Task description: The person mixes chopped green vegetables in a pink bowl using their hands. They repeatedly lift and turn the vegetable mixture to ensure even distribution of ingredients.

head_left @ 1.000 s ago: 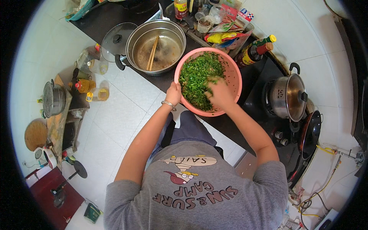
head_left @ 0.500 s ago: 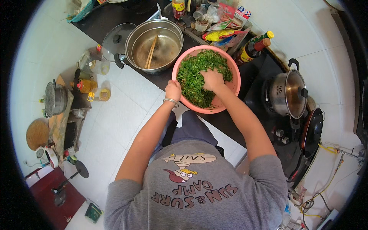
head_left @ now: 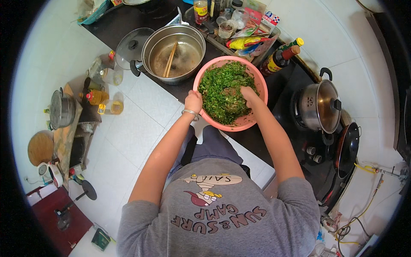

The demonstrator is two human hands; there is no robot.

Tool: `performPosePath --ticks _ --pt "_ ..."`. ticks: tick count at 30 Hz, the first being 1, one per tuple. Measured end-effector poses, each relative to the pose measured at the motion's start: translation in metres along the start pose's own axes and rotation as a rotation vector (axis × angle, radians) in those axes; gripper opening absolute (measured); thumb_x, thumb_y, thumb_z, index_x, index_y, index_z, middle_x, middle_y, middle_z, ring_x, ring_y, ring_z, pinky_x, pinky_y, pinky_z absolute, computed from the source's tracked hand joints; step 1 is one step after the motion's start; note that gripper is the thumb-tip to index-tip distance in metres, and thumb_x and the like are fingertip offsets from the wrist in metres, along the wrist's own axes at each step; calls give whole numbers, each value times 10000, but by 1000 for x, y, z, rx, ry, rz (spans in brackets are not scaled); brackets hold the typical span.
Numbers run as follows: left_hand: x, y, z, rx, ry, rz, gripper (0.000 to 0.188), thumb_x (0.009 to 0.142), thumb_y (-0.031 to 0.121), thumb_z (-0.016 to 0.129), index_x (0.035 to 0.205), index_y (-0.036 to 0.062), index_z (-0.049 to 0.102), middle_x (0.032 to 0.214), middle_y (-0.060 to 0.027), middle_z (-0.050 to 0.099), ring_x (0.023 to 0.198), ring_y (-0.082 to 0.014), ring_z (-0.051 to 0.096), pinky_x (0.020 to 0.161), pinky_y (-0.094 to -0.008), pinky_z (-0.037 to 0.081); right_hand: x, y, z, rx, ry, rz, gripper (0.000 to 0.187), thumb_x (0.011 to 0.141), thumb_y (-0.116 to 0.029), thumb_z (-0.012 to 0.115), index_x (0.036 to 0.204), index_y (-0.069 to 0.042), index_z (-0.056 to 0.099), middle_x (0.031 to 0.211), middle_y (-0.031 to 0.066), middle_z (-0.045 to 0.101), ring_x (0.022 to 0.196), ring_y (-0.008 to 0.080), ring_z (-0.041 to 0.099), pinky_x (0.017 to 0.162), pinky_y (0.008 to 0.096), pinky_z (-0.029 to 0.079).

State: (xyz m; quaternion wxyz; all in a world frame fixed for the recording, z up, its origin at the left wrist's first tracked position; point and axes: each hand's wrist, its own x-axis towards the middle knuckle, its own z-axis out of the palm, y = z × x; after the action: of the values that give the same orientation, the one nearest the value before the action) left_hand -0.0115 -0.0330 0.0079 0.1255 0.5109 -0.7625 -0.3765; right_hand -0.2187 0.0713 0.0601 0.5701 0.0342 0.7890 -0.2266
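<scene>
A pink plastic basin [head_left: 263, 77] stands on the dark counter in front of me, heaped with finely chopped greens [head_left: 220, 83]. A brownish, minced-looking patch shows among the greens near the middle. My left hand [head_left: 194, 101], with a silver bangle at its wrist, grips the basin's rim on the left side. Inside the basin at the right, my right hand [head_left: 249, 96] is curled into the mixture, its fingertips hidden by greens.
A steel pot [head_left: 173, 53] holding chopsticks [head_left: 170, 60] stands left of the basin, next to a glass lid [head_left: 131, 48]. Behind the basin are a tray of seasonings [head_left: 252, 43] and a dark sauce bottle [head_left: 276, 62]. A lidded pot [head_left: 314, 105] sits on the stove at right, near a black pan [head_left: 347, 147].
My right hand has moved right within the basin and curled from a spread position. The greens have shifted, exposing the brownish patch. The left hand still holds the rim.
</scene>
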Motion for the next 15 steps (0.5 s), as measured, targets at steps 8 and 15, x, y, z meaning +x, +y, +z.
performPosePath --ticks 8,15 --pt "-2 2 -7 -27 -38 32 319 878 240 371 863 -67 457 723 -312 568 706 -456 567 662 -503 458 -27 22 -2 421 129 -35 524 906 -342 394 1325 -70 235 1308 136 264 1102 278 392 857 411 405" --pt "0 2 -6 -39 -41 49 317 879 241 371 860 -63 459 722 -313 568 713 -458 566 659 -509 455 -50 19 -6 646 -204 -360 230 872 -256 505 1041 -102 526 874 25 513 689 136 510 470 265 413"
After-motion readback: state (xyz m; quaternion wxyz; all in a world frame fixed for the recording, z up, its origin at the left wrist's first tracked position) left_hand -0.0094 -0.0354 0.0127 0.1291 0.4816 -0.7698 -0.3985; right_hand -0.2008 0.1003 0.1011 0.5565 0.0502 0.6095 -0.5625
